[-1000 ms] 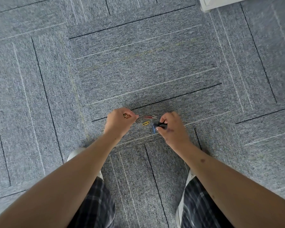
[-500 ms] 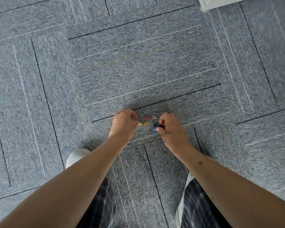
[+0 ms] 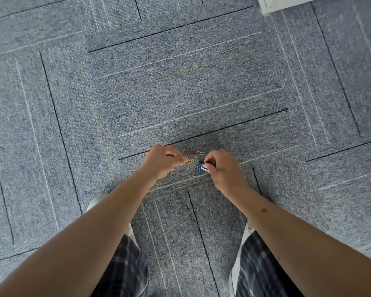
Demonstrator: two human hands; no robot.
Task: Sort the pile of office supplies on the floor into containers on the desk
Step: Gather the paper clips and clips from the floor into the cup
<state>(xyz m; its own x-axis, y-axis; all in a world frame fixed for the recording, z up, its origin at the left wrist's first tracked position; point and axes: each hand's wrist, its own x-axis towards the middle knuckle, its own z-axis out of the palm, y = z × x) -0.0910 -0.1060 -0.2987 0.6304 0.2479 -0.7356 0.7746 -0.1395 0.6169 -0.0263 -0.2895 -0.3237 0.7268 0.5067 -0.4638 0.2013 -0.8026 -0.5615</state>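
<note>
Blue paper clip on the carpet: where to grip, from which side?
Probably pinch the blue wire paper clip across its two long sides, mid-length, from straight above. It lies flat on the grey carpet, long axis pointing away from the person; the right hand, holding a small black clip, crowds its right.

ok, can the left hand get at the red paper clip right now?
Probably yes: the red paper clip lies uncovered on the carpet just beyond the left hand, nothing between them. But that hand is curled, seemingly round a small clip, so its grip may be busy.
</note>
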